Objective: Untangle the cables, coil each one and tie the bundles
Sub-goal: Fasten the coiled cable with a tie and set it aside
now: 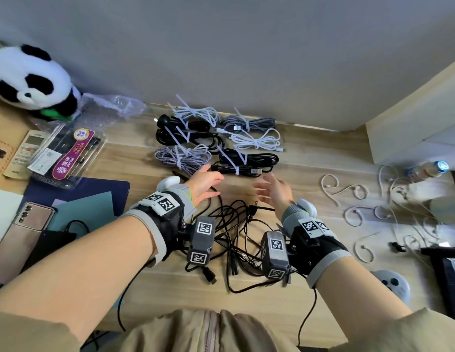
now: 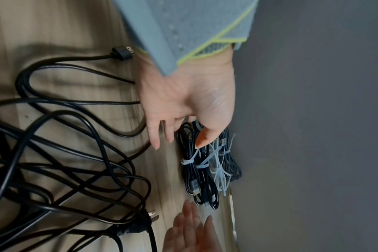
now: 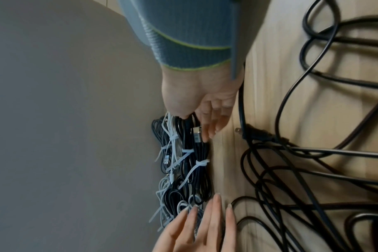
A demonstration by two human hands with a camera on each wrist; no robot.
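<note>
Several coiled cable bundles (image 1: 216, 141) tied with white zip ties lie in rows at the back of the wooden table (image 1: 323, 153). The nearest one is a black bundle (image 1: 243, 168). My left hand (image 1: 208, 180) hovers just left of it with fingers spread and holds nothing. My right hand (image 1: 269, 189) is open too, a little right of and nearer than that bundle. Below both wrists sprawls a loose tangle of black cables (image 1: 234, 237) with a two-prong plug (image 1: 254, 207). The wrist views show the bundles (image 2: 205, 167) (image 3: 183, 162) beyond my fingers (image 2: 155, 136) (image 3: 207, 122).
A panda plush (image 1: 30, 77), a plastic package (image 1: 66, 153), a remote (image 1: 25, 151) and a phone (image 1: 30, 224) fill the left side. Loose white cables (image 1: 361, 199) and a bottle (image 1: 427, 168) lie at the right, below a wooden cabinet (image 1: 419, 118).
</note>
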